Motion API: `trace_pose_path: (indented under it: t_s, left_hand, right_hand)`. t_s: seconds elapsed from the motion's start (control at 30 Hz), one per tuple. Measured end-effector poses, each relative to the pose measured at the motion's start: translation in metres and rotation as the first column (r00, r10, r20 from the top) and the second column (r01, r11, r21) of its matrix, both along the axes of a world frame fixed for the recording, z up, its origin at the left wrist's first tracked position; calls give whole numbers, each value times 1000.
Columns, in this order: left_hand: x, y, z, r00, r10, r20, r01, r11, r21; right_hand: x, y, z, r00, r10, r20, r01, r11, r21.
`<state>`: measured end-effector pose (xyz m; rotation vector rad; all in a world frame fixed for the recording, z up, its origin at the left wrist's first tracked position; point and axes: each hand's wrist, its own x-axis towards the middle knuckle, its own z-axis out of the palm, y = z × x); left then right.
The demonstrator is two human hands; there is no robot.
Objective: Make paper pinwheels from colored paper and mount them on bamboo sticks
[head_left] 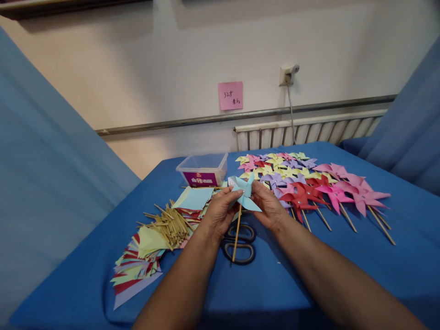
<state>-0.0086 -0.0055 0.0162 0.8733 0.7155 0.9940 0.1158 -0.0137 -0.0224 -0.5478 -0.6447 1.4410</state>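
Both hands grip the light-blue pinwheel (244,192) above the scissors (240,243), left hand (218,213) pinching at 9 o'clock, right hand (268,206) pinching at 3 o'clock, equally near, its stick (236,238) running toward 6 o'clock.

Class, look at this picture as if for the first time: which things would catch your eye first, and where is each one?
First, the light blue pinwheel on its stick, held between the left hand and right hand at the centre. To the right, a bright spread of finished pinwheels covers the blue table. Left of the hands lie wooden sticks and coloured paper squares.
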Motion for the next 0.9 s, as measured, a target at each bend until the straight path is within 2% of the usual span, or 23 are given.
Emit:
trace_pose_path:
  t_s: [0.23,0.27,0.33,0.37,0.43,0.5,0.57,0.63,0.73,0.8,0.9]
  left_hand:
    - [-1,1,-2,999,-3,-54,3,1000,10]
    - [-1,1,-2,997,16,-78,-14,1000,27]
    - [-1,2,-3,989,77,-123,-69,995,67]
    - [-1,2,-4,983,116,-145,-104,991,90]
    - [0,4,-5,964,187,-189,-160,976,149]
    - [0,5,-8,947,228,-225,-182,961,210]
    - [1,6,-10,940,236,-245,-174,952,253]
    - [1,7,-11,937,243,-252,-171,946,275]
    - [1,6,-11,935,241,-259,-163,944,288]
    - [2,4,-9,941,233,-244,-167,950,263]
    - [2,3,-5,958,222,-181,-194,968,161]
  right_hand:
    - [2,2,0,1000,-8,-25,8,1000,0]
    - [2,2,0,999,-51,0,51,999,-5]
    - [4,2,0,965,-233,124,233,972,9]
    - [5,2,0,908,-358,217,355,933,57]
    - [8,0,2,709,-580,401,524,814,251]
    - [9,-3,5,507,-699,505,519,715,469]
    - [8,-6,7,408,-736,541,441,677,589]
    - [5,-8,7,398,-734,550,387,678,625]
    - [1,-9,5,425,-706,566,346,705,619]
    - [0,-9,4,446,-691,569,362,720,592]
    - [-2,-8,1,514,-671,534,422,740,523]
